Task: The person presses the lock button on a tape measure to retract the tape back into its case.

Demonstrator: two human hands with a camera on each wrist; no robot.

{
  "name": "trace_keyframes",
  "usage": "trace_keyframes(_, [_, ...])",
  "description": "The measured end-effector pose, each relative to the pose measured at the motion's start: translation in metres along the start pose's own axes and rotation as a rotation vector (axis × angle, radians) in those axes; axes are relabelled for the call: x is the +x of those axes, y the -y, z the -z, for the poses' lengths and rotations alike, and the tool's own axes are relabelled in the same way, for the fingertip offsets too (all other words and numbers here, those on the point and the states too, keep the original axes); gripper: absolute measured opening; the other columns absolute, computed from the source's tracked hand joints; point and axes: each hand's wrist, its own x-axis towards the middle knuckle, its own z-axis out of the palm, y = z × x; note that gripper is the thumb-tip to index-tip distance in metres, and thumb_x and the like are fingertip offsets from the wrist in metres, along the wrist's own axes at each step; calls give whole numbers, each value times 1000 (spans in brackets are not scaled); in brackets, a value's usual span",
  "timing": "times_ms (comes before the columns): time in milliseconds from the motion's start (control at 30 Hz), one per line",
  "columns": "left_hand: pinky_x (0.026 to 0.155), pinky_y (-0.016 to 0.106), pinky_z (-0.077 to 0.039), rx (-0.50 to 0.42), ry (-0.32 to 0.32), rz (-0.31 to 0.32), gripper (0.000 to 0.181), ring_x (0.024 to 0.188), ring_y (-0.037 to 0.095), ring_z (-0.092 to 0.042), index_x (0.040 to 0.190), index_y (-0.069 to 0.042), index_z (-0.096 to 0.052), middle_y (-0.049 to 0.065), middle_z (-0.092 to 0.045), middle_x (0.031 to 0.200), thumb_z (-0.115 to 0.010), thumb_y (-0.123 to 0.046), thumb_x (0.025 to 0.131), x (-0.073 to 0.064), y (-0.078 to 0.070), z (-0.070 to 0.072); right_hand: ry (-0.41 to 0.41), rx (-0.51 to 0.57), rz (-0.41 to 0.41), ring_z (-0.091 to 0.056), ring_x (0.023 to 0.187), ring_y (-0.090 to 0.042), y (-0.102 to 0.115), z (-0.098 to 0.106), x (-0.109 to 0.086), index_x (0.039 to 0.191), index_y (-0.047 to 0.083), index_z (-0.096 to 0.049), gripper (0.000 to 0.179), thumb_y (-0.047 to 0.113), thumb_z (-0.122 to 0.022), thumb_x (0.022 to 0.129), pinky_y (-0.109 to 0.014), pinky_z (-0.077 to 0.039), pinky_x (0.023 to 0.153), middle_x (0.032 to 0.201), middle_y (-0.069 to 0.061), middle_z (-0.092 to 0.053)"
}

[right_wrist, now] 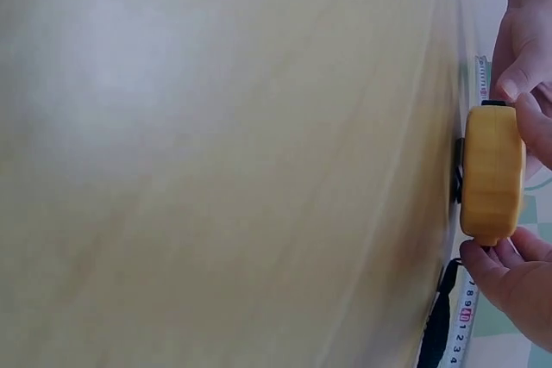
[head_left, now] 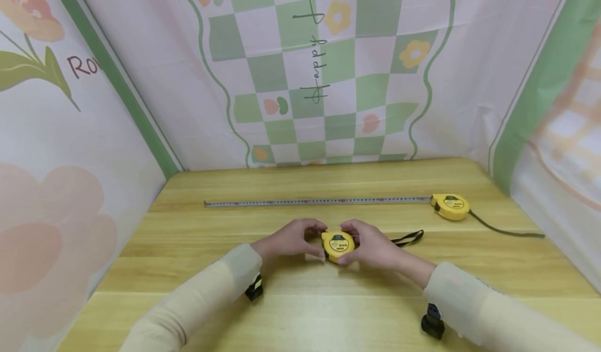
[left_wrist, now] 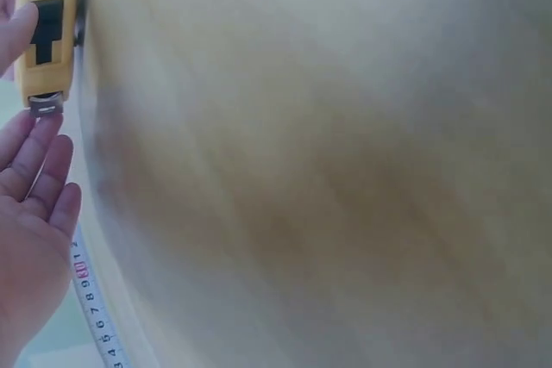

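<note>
A yellow tape measure (head_left: 339, 245) lies at the middle of the table between both hands, its round label facing up. My left hand (head_left: 296, 239) is curled about its left side. In the left wrist view, the thumb (left_wrist: 15, 36) touches the black lock button (left_wrist: 47, 30) and the fingertips meet the metal end hook (left_wrist: 47, 105) at the mouth. From the other side, my right hand (head_left: 373, 245) grips the case between thumb and fingers. A black wrist strap (head_left: 410, 238) trails out behind the right hand.
Farther back, a second yellow tape measure (head_left: 452, 207) lies at the right with its dark strap (head_left: 507, 232) stretched toward the table's right edge. Its blade (head_left: 324, 202) runs out leftward across the wooden table (head_left: 300, 310). Printed curtains (head_left: 300, 117) surround the back and sides.
</note>
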Motion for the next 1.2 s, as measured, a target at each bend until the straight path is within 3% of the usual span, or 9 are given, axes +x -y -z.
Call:
trace_keyframes(467, [103, 42, -40, -28, -79, -34, 70, 115, 15, -51, 134, -7, -55, -3, -60, 125, -84, -34, 77, -10, -5, 21, -5, 15, 24, -48, 123, -43, 9, 27, -6, 137, -10, -40, 86, 21, -87, 71, -48, -43, 100, 137, -28, -46])
trace_keyframes(833, [103, 51, -38, -55, -167, 4, 61, 117, 18, -50, 133, -12, -57, -2, -60, 126, -82, -28, 80, -25, 0, 46, -62, -60, 67, -48, 122, -45, 16, 58, -15, 136, -7, -43, 73, 23, -81, 81, -52, -41, 101, 134, -29, -48])
trace_keyframes(1200, [106, 56, -33, -73, -288, 24, 59, 123, 28, -48, 133, -8, -55, 12, -57, 132, -80, -25, 82, -54, 16, 82, -165, -182, 76, -45, 124, -47, 2, 99, -31, 138, -8, -40, 75, 31, -77, 86, -56, -39, 101, 136, -29, -46])
